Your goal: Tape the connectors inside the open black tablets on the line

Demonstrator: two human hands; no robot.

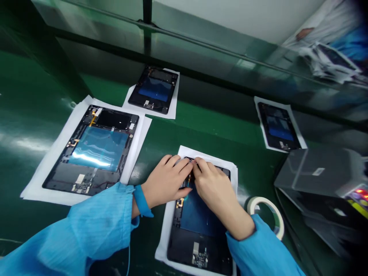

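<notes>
An opened black tablet [181, 245] lies before me on a white sheet [163, 239], its blue inner panel [198, 214] and small circuit board [200, 259] exposed. My left hand [165, 182] reaches across its upper left corner, fingers bent over the top edge and thumb above the inside. Close against it, my right hand [212, 186] is closed in a pinch at the same top edge. The fingertips of both hands nearly meet, and they hide whatever lies between them. A blue band [143, 201] circles my left wrist.
Other opened tablets lie on white sheets: one at left [97, 147], one at the back [155, 90], one at right [277, 126]. A tape roll [280, 226] and a grey device [319, 172] with red lights stand right. Behind the rail [201, 36], a person's sleeve [330, 21] shows.
</notes>
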